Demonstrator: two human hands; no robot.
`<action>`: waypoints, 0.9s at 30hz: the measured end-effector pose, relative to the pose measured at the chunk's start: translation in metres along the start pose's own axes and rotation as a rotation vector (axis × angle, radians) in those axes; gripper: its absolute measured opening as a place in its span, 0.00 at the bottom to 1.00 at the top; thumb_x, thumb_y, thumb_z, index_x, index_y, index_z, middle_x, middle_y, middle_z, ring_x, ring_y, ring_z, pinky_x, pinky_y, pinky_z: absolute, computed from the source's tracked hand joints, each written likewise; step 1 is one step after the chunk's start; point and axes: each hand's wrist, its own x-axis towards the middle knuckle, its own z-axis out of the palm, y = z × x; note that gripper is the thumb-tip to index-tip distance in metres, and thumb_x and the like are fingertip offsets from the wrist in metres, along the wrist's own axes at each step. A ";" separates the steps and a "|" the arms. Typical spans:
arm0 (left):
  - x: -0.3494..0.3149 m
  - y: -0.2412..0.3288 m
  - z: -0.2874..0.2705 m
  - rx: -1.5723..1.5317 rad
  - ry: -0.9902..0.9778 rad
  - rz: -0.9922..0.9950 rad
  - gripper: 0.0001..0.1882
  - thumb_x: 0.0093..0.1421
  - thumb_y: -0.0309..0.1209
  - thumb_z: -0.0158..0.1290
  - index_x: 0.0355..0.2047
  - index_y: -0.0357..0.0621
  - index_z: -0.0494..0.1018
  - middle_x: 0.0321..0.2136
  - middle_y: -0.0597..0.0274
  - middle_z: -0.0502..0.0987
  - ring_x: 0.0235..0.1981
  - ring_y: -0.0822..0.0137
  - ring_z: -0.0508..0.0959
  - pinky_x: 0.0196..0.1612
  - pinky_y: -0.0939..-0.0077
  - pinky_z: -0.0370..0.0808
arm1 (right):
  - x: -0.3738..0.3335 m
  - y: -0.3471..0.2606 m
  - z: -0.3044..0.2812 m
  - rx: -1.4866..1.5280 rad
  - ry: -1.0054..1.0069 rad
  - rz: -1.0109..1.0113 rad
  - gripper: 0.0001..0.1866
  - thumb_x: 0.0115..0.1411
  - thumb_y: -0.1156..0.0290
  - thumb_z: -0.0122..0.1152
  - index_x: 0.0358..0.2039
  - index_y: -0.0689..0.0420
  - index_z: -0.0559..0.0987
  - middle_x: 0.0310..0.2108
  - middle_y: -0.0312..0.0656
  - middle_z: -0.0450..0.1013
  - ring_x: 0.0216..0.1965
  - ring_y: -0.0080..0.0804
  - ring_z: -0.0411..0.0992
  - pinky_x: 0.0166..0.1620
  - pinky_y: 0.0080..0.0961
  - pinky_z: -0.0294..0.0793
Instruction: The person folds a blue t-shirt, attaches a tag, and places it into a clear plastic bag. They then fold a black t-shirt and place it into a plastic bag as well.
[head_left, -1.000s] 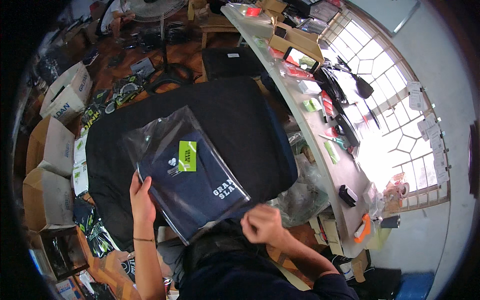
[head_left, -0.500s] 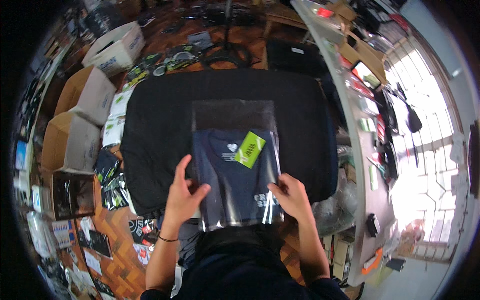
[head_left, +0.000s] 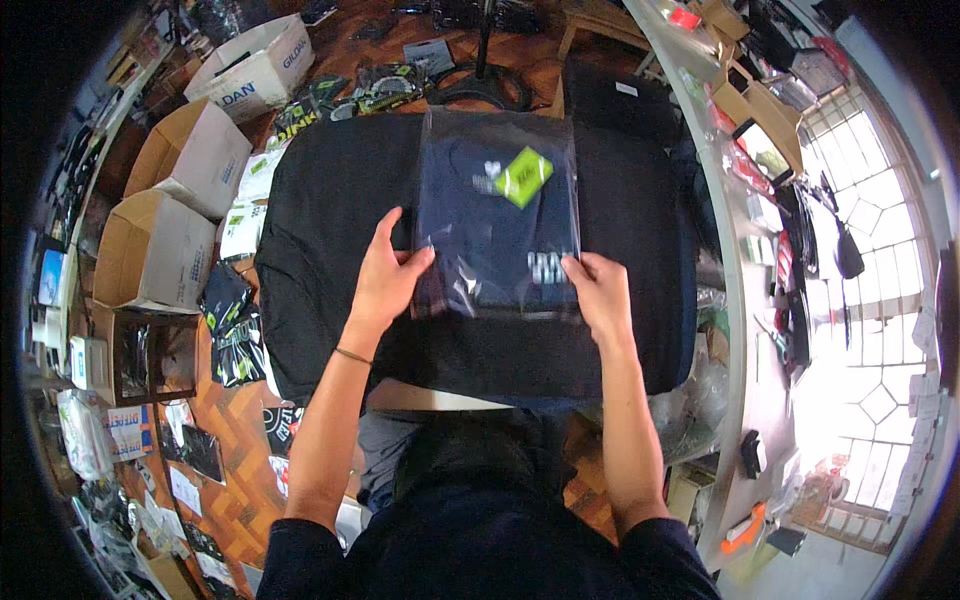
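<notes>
A folded navy T-shirt (head_left: 470,220) lies inside a clear plastic bag (head_left: 466,300), with a bright green tag (head_left: 525,177) near its collar and pale lettering at lower right. My left hand (head_left: 385,278) has its thumb on the bag's left edge; its index finger stretches away from it, and the lower fingers are partly hidden. On the opposite edge, my right hand (head_left: 604,292) pinches the plastic between thumb and curled fingers. Beneath the bag is a padded table surface covered in black cloth (head_left: 330,190).
Open cardboard boxes (head_left: 150,255) stand to the left, near a white printed box (head_left: 250,75). Packaged garments (head_left: 238,345) lie beside the table on the wooden floor (head_left: 245,455). A long cluttered shelf (head_left: 735,400) runs along the right, below a bright window (head_left: 870,240).
Both hands have carried the bagged shirt away from my body, farther over the black cloth. The bag's near end no longer reaches the table's front edge.
</notes>
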 end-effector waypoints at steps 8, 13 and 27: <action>-0.065 -0.040 -0.018 -0.423 -0.193 -0.122 0.36 0.71 0.20 0.53 0.75 0.41 0.50 0.38 0.43 0.85 0.36 0.59 0.88 0.40 0.68 0.87 | -0.059 0.039 -0.009 0.341 -0.154 0.296 0.08 0.72 0.76 0.59 0.43 0.68 0.81 0.32 0.49 0.84 0.30 0.31 0.84 0.33 0.23 0.83; -0.007 -0.009 0.000 -0.376 -0.147 -0.089 0.34 0.72 0.21 0.53 0.74 0.42 0.52 0.37 0.44 0.85 0.33 0.59 0.88 0.37 0.69 0.86 | -0.010 0.011 -0.004 0.222 -0.048 0.148 0.08 0.72 0.75 0.60 0.42 0.67 0.82 0.28 0.43 0.82 0.25 0.25 0.80 0.29 0.22 0.79; -0.083 -0.038 -0.022 -0.294 -0.227 -0.196 0.34 0.71 0.17 0.50 0.74 0.41 0.52 0.32 0.49 0.84 0.31 0.64 0.87 0.36 0.73 0.85 | -0.102 0.034 -0.015 0.213 0.035 0.270 0.22 0.68 0.81 0.62 0.62 0.68 0.73 0.30 0.47 0.83 0.23 0.23 0.79 0.28 0.20 0.77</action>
